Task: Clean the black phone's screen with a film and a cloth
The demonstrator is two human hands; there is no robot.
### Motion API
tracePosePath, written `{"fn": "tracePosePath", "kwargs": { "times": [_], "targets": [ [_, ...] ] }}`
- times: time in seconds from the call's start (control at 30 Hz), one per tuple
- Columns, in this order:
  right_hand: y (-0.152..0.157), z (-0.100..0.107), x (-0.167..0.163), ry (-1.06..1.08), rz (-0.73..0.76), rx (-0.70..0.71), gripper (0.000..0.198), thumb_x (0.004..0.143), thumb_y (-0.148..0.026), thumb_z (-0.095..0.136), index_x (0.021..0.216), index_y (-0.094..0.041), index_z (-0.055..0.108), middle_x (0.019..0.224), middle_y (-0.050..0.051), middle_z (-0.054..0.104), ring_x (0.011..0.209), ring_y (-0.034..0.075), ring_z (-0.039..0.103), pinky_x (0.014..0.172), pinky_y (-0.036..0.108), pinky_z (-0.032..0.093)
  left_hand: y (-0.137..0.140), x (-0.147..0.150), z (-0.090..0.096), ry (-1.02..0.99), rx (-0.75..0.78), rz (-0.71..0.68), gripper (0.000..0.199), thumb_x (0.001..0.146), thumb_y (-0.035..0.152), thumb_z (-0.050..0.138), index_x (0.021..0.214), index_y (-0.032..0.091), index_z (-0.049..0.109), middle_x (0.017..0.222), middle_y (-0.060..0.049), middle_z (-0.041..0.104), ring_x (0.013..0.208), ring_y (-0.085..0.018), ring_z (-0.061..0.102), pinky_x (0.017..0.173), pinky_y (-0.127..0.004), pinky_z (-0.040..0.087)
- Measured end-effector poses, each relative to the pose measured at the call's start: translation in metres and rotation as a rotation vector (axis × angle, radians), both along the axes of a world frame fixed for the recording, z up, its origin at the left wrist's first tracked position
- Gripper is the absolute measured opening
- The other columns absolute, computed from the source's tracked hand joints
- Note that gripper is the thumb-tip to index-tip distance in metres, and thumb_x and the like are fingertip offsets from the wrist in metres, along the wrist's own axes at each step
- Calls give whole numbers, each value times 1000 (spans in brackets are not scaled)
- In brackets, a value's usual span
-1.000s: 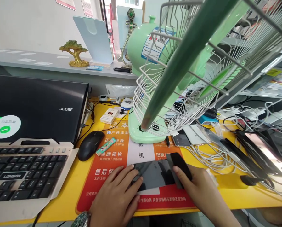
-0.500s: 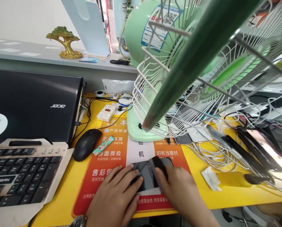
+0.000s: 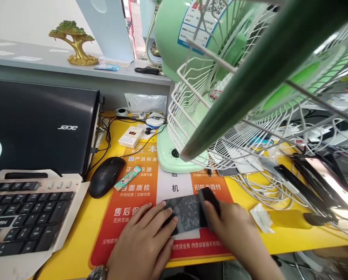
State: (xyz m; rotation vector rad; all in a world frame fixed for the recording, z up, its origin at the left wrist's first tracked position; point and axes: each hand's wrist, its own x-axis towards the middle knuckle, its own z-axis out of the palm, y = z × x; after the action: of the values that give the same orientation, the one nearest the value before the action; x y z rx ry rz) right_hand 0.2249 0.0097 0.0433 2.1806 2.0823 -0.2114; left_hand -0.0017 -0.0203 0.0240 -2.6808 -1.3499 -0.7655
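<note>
A dark smartphone [image 3: 188, 212] lies flat on the printed orange mat [image 3: 104, 233], its screen mottled with pale, bubble-like patches. My left hand [image 3: 146, 237] rests on the phone's left end, fingers stretched out over the glass. In my right hand [image 3: 235, 221] is a black scraper [image 3: 210, 200] with a flat greyish edge, held against the phone's right end. My right fingers are closed around it and hide part of it.
A green fan [image 3: 176, 167] stands just behind the phone, its cage reaching over the right side. At left are a black mouse [image 3: 107, 177], a keyboard [image 3: 31, 217] and a laptop [image 3: 40, 124]. White cables [image 3: 258, 190] and a yellow bottle [image 3: 290, 219] lie at right.
My right hand has moved the scraper rightward across the phone, baring more of the mottled screen. My left hand stays on the phone's left end. The view has shifted slightly.
</note>
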Motion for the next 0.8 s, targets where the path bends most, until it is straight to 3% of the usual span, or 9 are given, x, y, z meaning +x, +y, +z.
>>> {"fn": "tracePosePath", "kwargs": {
  "times": [0.1,0.27,0.5,0.7,0.8],
  "targets": [
    [0,2,7,-38,-49,-8,46,100,-43,40,68,-19,64,69,13,71,70,29,71,58,32,40,-1,0,0,-10,-23,-1,28,98,30,48,117,28,69,118,7,73,113,-20,66,97,-40,50],
    [-7,3,-27,38,92,-43,40,101,-38,38,80,-20,67,76,12,73,71,28,71,58,32,40,-1,0,0,-25,-17,-1,27,98,31,48,116,28,69,117,7,73,113,-21,66,96,-42,50],
    [6,4,28,-15,-103,-41,47,100,-46,41,67,-20,63,70,13,70,70,26,69,59,31,39,-1,1,-1,-73,-51,7,26,98,29,48,115,29,68,117,6,73,113,-21,65,98,-41,48],
    [-6,2,-3,51,-20,-61,42,101,-43,39,78,-19,65,79,12,73,77,26,70,64,31,41,-3,1,-6,-90,-51,8,27,97,26,48,115,27,68,117,4,72,115,-21,63,99,-41,47],
    [-5,1,11,68,-45,-68,43,101,-44,40,76,-19,65,78,12,72,75,25,69,62,30,40,-3,1,-5,-81,-56,10,27,97,26,49,116,28,67,118,3,72,115,-21,63,99,-41,48]
  ]
}}
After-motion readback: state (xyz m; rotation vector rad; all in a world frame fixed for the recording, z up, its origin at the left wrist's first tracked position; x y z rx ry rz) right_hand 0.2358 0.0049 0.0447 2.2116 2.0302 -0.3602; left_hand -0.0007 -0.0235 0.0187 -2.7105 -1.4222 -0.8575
